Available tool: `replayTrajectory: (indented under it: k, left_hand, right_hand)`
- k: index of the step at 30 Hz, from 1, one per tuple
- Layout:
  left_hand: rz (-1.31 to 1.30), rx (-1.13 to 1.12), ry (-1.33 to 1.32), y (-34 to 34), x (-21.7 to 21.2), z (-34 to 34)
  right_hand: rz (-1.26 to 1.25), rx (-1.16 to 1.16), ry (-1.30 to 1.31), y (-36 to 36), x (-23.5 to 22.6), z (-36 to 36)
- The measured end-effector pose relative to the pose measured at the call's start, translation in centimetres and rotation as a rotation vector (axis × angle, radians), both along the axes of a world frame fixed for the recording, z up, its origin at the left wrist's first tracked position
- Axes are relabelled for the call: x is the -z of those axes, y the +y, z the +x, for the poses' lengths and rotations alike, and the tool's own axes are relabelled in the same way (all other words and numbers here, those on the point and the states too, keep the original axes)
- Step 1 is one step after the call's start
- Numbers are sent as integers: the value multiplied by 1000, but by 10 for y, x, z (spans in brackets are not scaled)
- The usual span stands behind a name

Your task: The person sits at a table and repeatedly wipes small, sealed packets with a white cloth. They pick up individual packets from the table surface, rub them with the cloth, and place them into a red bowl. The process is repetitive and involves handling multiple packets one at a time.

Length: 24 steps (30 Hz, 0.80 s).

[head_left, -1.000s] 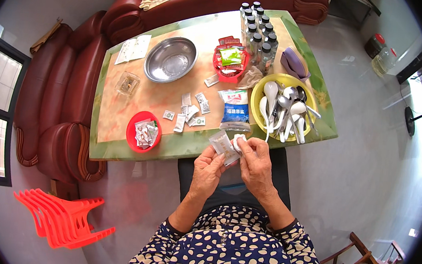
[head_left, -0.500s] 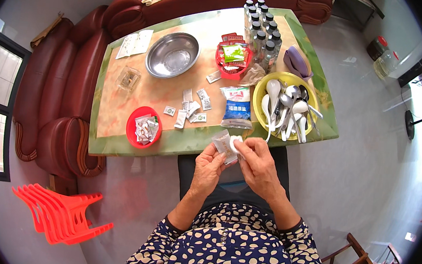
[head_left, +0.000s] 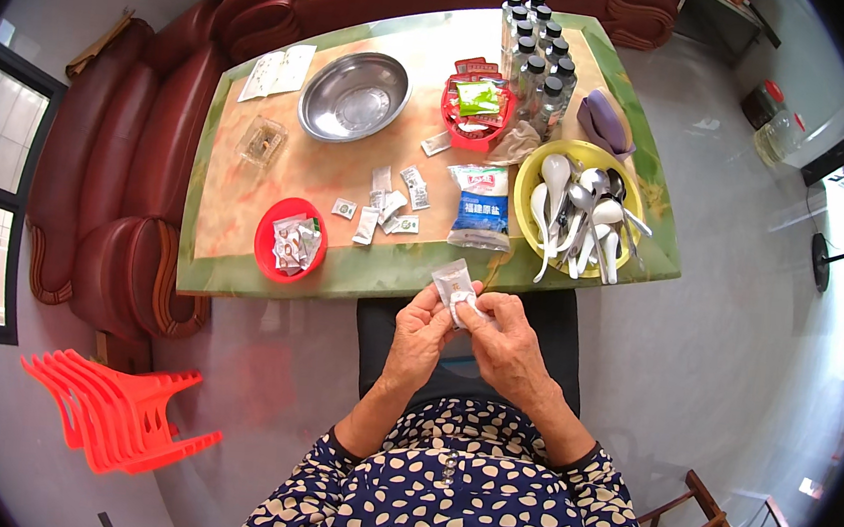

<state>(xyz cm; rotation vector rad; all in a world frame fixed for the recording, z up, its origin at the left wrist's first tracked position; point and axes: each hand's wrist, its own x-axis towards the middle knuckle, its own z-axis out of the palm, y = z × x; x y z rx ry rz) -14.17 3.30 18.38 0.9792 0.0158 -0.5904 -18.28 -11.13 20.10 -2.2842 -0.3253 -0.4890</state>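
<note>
White small sachet [head_left: 453,284] pinched between left hand [head_left: 423,332] and right hand [head_left: 505,343], fingers clamped on it, just off near edge of green-rimmed table [head_left: 240,283]. Whether torn yet: cannot tell. More sachets [head_left: 387,205] lie unopened on tabletop; red bowl [head_left: 291,240] holds several.

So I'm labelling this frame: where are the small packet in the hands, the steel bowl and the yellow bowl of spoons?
small packet [head_left: 453,284], head view, its upper half.
steel bowl [head_left: 353,97], head view, inner bottom.
yellow bowl [head_left: 528,175], head view, left rim.
</note>
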Motion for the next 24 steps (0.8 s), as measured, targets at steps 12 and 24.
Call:
replayTrajectory:
  k: [12, 24]
  left_hand:
    - [85, 67, -41, 1, 1, -9]
    - [18, 54, -13, -1, -2, -11]
  right_hand:
    - [-93, 94, -14, 5, -5, 9]
    - [-126, 180, 12, 1, -3, 10]
